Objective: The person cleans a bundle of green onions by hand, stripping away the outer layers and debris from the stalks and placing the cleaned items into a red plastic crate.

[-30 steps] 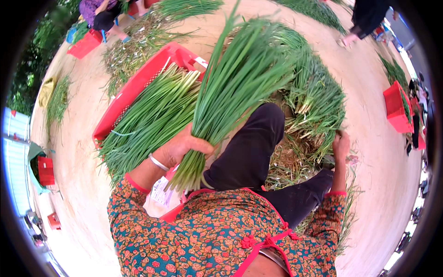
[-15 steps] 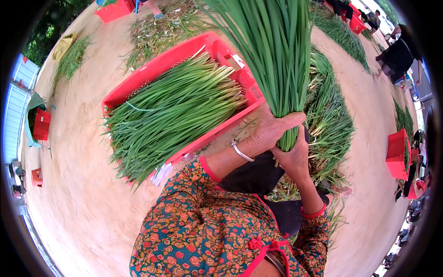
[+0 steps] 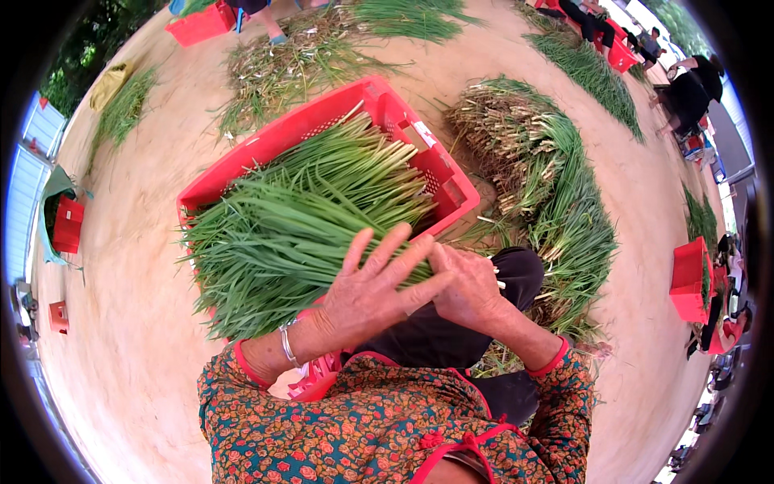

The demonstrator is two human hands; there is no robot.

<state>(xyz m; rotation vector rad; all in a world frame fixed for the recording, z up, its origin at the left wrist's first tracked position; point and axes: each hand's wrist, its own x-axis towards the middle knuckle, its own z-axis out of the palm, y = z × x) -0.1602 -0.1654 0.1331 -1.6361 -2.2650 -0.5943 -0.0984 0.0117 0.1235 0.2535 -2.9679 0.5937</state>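
A bunch of green chives [image 3: 310, 238] now lies tilted over the near side of a red crate [image 3: 274, 129], its leaves pointing left. My right hand [image 3: 469, 292] is closed round the bunch at its stem end; a few pale stem ends show beyond the fist. Across the leaves, beside that fist, rests my left hand [image 3: 367, 292] with its fingers spread. Inside the crate, more chives [image 3: 347, 165] lie in layers with pale stems toward the right and leaves hanging over the left rim.
To the right of my knee [image 3: 516, 274] a long heap of untrimmed chives [image 3: 568, 194] curves along the ground. Plant scraps [image 3: 282, 77] litter the floor beyond the crate. Red crates [image 3: 693, 278] stand at the sides, and people [image 3: 685, 89] work at the far right.
The bunch, held upright in both hands before, has come down leftward onto the crate. My left hand has let go of its grip and spread its fingers; my right keeps hold.
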